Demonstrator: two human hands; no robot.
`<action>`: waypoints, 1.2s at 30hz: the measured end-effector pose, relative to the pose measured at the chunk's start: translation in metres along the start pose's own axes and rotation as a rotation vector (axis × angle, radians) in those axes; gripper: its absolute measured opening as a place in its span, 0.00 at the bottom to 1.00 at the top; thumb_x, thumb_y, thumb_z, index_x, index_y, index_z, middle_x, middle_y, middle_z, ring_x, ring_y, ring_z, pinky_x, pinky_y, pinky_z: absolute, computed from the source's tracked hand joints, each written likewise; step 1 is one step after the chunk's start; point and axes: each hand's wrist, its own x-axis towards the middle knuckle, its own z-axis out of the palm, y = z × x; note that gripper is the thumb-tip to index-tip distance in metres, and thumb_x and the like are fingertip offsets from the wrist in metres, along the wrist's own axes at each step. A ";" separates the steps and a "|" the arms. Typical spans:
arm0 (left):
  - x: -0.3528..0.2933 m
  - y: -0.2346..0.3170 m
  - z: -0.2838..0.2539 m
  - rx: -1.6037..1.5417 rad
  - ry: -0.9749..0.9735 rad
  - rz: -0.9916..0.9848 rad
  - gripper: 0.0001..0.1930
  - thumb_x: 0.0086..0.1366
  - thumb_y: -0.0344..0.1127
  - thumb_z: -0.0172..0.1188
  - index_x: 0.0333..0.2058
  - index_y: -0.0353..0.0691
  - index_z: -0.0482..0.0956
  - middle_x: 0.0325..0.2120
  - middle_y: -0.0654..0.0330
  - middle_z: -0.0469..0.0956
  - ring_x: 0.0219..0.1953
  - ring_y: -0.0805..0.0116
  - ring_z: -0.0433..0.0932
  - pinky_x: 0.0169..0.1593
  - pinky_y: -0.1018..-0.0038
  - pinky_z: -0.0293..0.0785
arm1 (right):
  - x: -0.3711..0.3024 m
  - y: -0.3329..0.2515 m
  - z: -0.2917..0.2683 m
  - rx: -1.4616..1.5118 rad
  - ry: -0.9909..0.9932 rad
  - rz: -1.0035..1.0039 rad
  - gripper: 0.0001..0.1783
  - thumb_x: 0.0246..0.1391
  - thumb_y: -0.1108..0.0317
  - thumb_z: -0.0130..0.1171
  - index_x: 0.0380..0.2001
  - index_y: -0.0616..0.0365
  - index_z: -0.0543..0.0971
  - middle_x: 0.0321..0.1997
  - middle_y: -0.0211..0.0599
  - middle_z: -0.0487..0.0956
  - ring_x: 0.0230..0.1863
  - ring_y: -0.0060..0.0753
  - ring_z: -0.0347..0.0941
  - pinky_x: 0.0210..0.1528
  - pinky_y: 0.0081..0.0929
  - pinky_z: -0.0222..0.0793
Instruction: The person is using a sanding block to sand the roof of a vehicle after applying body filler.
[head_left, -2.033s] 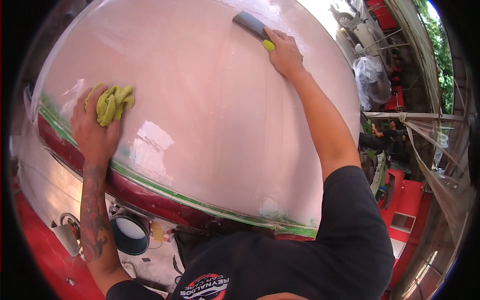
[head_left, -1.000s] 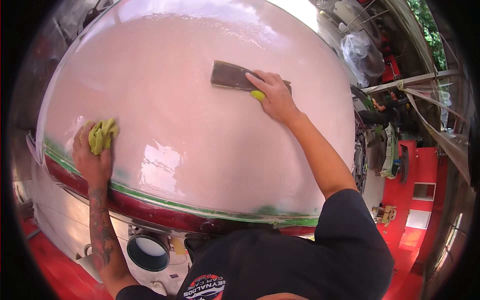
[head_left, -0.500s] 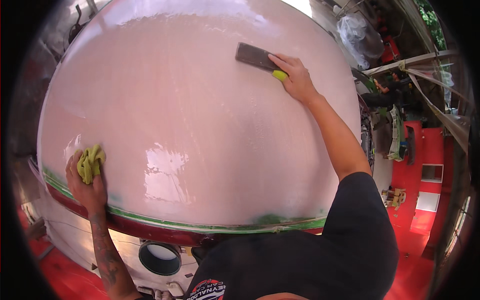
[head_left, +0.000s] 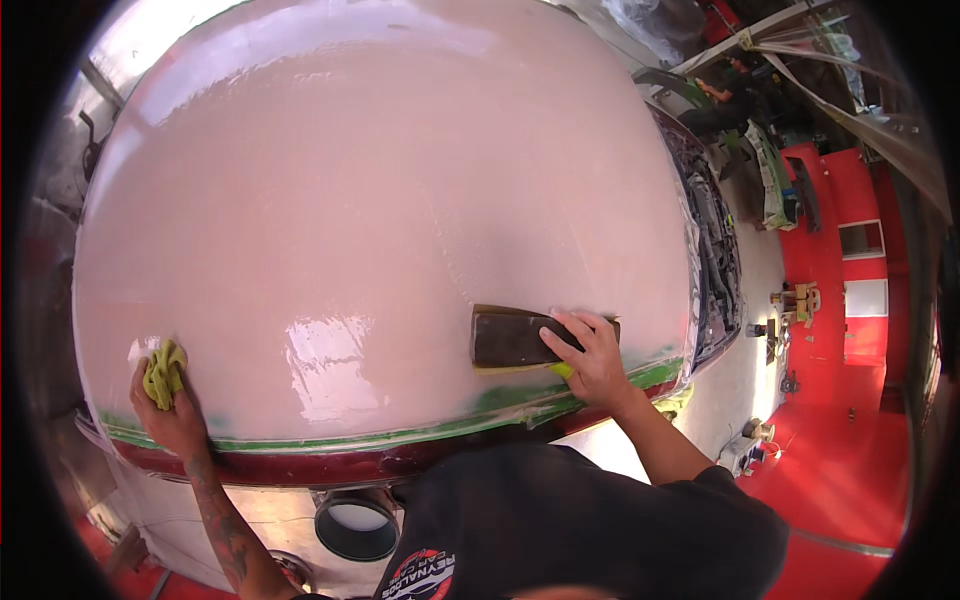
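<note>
Across the near right of the pale pink panel (head_left: 370, 200), in the head view, our right grip (head_left: 592, 365) is closed over the right-hand part of a dark flat block (head_left: 508, 338), which lies on the panel near its green edge (head_left: 300, 444). At the near left, our left grip (head_left: 174, 425) is curled around a bunched yellow-green cloth (head_left: 163, 375). Between our forearms, below the panel, we see a dark-rimmed bucket (head_left: 347, 547).

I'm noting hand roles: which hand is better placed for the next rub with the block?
Probably the right hand: it grips the dark block, which rests on the pink panel. The left hand is well away to the left, occupied with a yellow-green cloth.
</note>
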 end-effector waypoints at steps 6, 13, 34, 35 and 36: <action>0.000 -0.004 0.003 -0.001 0.006 0.030 0.25 0.59 0.35 0.57 0.56 0.34 0.75 0.53 0.47 0.77 0.56 0.44 0.74 0.59 0.56 0.69 | 0.089 0.115 0.007 -0.079 0.149 0.126 0.29 0.50 0.65 0.68 0.59 0.42 0.79 0.60 0.36 0.76 0.52 0.48 0.71 0.54 0.41 0.69; -0.001 0.004 0.003 -0.019 0.012 0.069 0.26 0.58 0.35 0.57 0.57 0.35 0.75 0.53 0.48 0.76 0.56 0.44 0.74 0.60 0.56 0.68 | 0.173 0.217 0.029 -0.319 0.137 0.519 0.27 0.59 0.59 0.56 0.63 0.44 0.75 0.59 0.42 0.77 0.54 0.53 0.70 0.60 0.40 0.67; 0.000 0.003 0.007 0.063 0.002 -0.020 0.25 0.60 0.38 0.59 0.57 0.39 0.76 0.52 0.50 0.78 0.53 0.45 0.76 0.56 0.56 0.71 | 0.037 0.219 -0.005 -0.420 0.088 1.002 0.33 0.56 0.59 0.54 0.67 0.38 0.70 0.65 0.39 0.73 0.53 0.58 0.72 0.57 0.45 0.71; 0.000 0.003 0.007 0.060 0.008 -0.016 0.25 0.60 0.38 0.59 0.57 0.39 0.76 0.52 0.50 0.78 0.53 0.45 0.76 0.56 0.56 0.71 | 0.035 0.199 0.004 -0.379 0.134 0.960 0.31 0.58 0.62 0.54 0.66 0.39 0.72 0.65 0.39 0.73 0.53 0.58 0.70 0.59 0.45 0.68; 0.001 0.004 0.007 0.067 0.006 -0.011 0.25 0.60 0.38 0.58 0.57 0.39 0.76 0.52 0.50 0.78 0.53 0.45 0.76 0.56 0.56 0.71 | 0.030 0.169 0.011 -0.361 0.158 0.860 0.32 0.56 0.63 0.55 0.66 0.41 0.72 0.64 0.41 0.73 0.52 0.57 0.70 0.58 0.45 0.68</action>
